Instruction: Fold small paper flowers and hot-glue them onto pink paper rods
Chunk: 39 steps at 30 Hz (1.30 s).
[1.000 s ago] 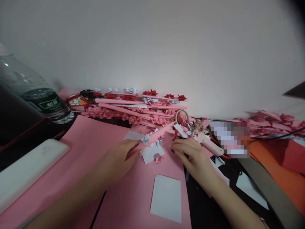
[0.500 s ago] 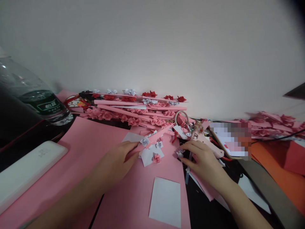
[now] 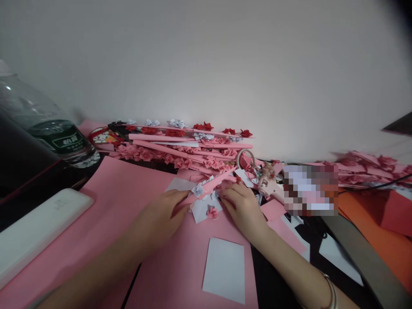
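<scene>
White paper rectangle (image 3: 224, 271) lies nearer than the left hand (image 3: 165, 213) and right hand (image 3: 243, 209). Between them sits a pink paper stem (image 3: 213, 183) with a white paper flower (image 3: 198, 190), pinched by the left; the right's fingertips bunch close by, their grip hidden. The stem seems light, stiff yet crushable, best held at the bare end. Flowered paper stems (image 3: 174, 156) lie beyond. Half a second ago the right hand was farther right.

There is room to pass low over the pink sheet (image 3: 180, 266) and white card (image 3: 224, 270), nearer than the left hand (image 3: 167, 212) and right hand (image 3: 240, 207). The slanting pink stem (image 3: 211, 184), heaped paper flowers (image 3: 180, 162) and tape ring (image 3: 238, 159) bar the way toward the wall (image 3: 206, 73); bottle (image 3: 64, 139) and white slab (image 3: 48, 229) obstruct the left, glue gun (image 3: 271, 189) the right.
</scene>
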Motion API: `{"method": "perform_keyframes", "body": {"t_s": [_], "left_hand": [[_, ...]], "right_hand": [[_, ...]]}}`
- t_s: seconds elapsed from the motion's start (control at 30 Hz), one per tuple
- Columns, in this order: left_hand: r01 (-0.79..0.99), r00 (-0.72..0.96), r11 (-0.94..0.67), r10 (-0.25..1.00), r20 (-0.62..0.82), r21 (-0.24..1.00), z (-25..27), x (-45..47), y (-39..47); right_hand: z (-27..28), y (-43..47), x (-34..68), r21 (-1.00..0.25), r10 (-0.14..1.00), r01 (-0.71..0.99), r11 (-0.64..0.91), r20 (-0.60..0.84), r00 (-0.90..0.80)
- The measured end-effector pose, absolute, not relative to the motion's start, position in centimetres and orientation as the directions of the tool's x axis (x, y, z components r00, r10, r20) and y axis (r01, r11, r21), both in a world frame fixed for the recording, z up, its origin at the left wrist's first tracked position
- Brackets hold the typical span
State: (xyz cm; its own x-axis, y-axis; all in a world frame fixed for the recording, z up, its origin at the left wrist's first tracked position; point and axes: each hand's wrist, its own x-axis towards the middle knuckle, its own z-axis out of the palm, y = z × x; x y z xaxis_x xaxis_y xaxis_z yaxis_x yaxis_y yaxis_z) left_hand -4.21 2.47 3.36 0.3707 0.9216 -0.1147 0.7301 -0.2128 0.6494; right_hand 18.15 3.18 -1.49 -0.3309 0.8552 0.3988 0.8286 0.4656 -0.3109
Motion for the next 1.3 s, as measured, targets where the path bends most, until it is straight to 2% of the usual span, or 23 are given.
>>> {"method": "perform_keyframes", "body": {"t_s": [0.23, 0.37, 0.43, 0.57, 0.73, 0.83, 0.93, 1.03, 1.3], "left_hand": [[0.731, 0.363, -0.193, 0.922, -0.133, 0.655, 3.7, -4.2, 2.4], [0.737, 0.366, -0.192, 0.920, -0.143, 0.648, 3.7, -4.2, 2.4], [0.738, 0.366, -0.198, 0.921, -0.136, 0.645, 3.6, -4.2, 2.4], [0.732, 0.373, -0.210, 0.920, -0.123, 0.648, 3.5, -4.1, 2.4], [0.721, 0.378, -0.215, 0.919, -0.114, 0.659, 3.6, -4.1, 2.3], [0.741, 0.372, -0.206, 0.918, -0.135, 0.640, 3.8, -4.1, 2.3], [0.754, 0.368, -0.202, 0.918, -0.148, 0.626, 3.9, -4.2, 2.4], [0.748, 0.366, -0.195, 0.919, -0.150, 0.634, 3.8, -4.2, 2.4], [0.745, 0.362, -0.180, 0.918, -0.162, 0.642, 3.5, -4.1, 2.4]], "right_hand": [[-0.3, 2.9, 19.3, -0.368, 0.820, 0.769, 0.523, 0.463, -0.336], [2.3, 2.4, 21.0, -0.402, 0.821, 0.798, 0.448, 0.538, -0.190], [3.0, 1.9, 21.2, -0.434, 0.834, 0.796, 0.423, 0.530, -0.154], [2.2, 0.8, 19.5, -0.492, 0.856, 0.708, 0.507, 0.384, -0.346], [0.7, 0.7, 18.3, -0.470, 0.852, 0.712, 0.522, 0.325, -0.410], [1.9, 1.2, 20.3, -0.453, 0.864, 0.749, 0.483, 0.387, -0.323], [3.4, 1.8, 23.2, -0.356, 0.872, 0.849, 0.391, 0.439, -0.218], [3.6, 2.2, 25.0, -0.298, 0.902, 0.889, 0.348, 0.366, -0.230], [1.1, 2.9, 25.4, -0.221, 0.918, 0.900, 0.376, 0.219, -0.330]]}}
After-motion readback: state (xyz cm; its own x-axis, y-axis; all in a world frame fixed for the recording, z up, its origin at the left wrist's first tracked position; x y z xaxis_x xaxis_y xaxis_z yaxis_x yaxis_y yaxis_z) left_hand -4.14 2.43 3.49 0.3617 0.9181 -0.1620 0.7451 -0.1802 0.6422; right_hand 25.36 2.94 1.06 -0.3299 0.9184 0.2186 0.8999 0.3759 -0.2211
